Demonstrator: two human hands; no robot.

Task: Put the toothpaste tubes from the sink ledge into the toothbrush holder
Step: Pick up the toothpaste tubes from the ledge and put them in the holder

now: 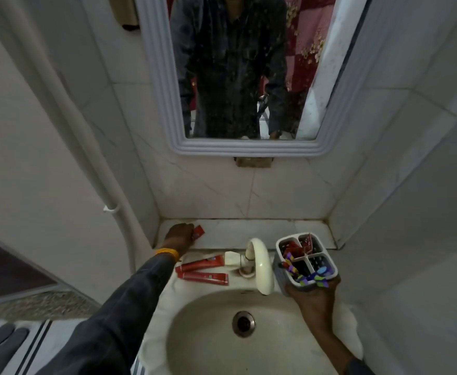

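My left hand (180,235) reaches to the back left of the marble ledge (249,230) and closes on a small red toothpaste tube (199,231), whose end sticks out past my fingers. Two more red toothpaste tubes (203,270) lie side by side on the sink rim, left of the tap. My right hand (314,295) holds the grey toothbrush holder (327,269) from below, at the sink's right. Its compartments hold red tubes (299,246) and several coloured toothbrushes (307,277).
A cream tap (260,265) curves over the white basin (222,334) between my hands. A white-framed mirror (245,147) hangs above the ledge and reflects a person. Tiled walls close in on both sides; a white pipe (86,147) runs down the left wall.
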